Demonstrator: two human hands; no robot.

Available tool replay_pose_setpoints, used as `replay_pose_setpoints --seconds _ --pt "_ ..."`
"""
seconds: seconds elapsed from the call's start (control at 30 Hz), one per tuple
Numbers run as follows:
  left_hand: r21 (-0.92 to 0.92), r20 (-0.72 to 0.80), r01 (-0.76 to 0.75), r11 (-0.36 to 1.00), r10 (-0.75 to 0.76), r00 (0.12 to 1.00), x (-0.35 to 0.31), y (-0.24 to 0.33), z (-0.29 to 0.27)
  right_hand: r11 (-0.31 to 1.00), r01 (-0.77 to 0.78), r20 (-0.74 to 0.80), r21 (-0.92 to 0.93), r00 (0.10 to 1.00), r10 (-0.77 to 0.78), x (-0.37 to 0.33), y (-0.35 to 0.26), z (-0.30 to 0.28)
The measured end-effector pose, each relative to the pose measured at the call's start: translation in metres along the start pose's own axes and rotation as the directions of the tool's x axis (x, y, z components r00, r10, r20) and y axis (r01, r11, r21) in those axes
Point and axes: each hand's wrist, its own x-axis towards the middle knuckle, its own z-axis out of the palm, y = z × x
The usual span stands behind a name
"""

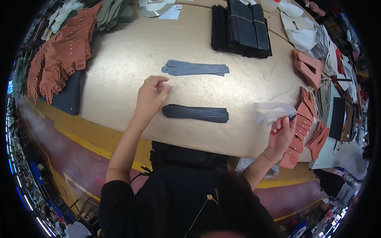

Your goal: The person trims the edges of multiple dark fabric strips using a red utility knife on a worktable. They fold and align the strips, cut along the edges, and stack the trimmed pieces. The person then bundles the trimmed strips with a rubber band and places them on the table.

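Note:
My left hand [152, 97] hovers over the table between two stacks of strips, its fingers loosely bent and the thumb apart, with nothing in it. Beyond it lie grey-blue strips [196, 68], slightly fanned, with rounded left ends. Nearer to me is a neat stack of dark strips [196, 113]. At the right my right hand [282, 133] is closed around a small red-handled tool [279, 129], mostly hidden by the fingers, so its kind is unclear. A whitish translucent plastic piece [274, 110] rests against those fingers; whether it is gripped I cannot tell.
Reddish-brown cut pieces [75, 53] are piled on a dark board at the left; more reddish-brown pieces [303, 123] line the right edge. Banded black stacks [244, 29] stand at the back. White pieces [297, 31] lie far right. A thin thread [283, 93] trails across the table.

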Motion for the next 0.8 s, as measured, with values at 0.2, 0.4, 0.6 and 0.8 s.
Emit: replay_pose_setpoints --seconds 0.2,0.4,0.6,0.8 --pt "0.18 0.028 -0.098 0.979 0.094 0.995 0.046 -0.004 0.025 0.998 0.022 0.037 -0.059 0.999 -0.02 -0.002 0.002 0.012" --pt "0.189 0.027 -0.123 0.974 0.12 0.992 0.05 -0.006 0.028 0.998 -0.023 -0.034 -0.063 0.999 0.021 -0.001 0.012 0.011" --pt "0.228 0.01 -0.146 0.962 0.148 0.989 0.048 -0.009 0.029 0.994 -0.048 0.035 -0.101 0.998 0.052 0.002 0.022 0.023" --pt "0.186 0.028 -0.023 0.982 0.018 0.999 0.047 0.005 0.022 0.986 -0.078 0.011 -0.149 0.997 0.081 -0.001 0.026 0.04"
